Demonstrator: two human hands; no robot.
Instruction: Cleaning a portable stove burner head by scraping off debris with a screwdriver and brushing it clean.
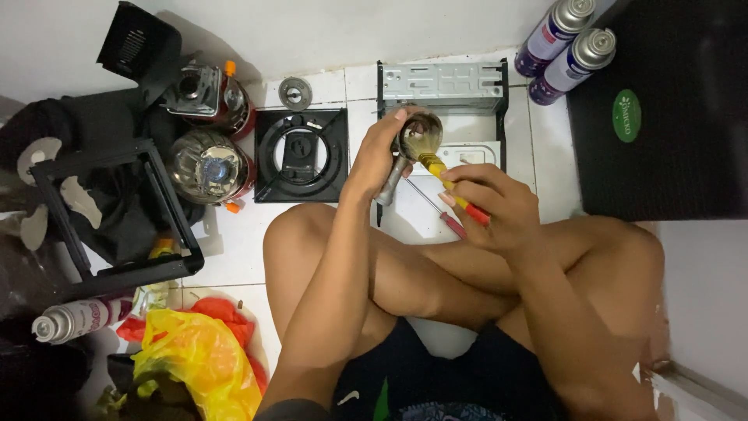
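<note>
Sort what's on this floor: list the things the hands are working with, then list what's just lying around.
In hand:
- left hand holds round metal burner part
- right hand holds yellow-handled screwdriver, tip in that part

Lying about:
- red-handled screwdriver
- two spray cans
- black stove top
- grey metal chassis
- black frame
- yellow plastic bag
</note>
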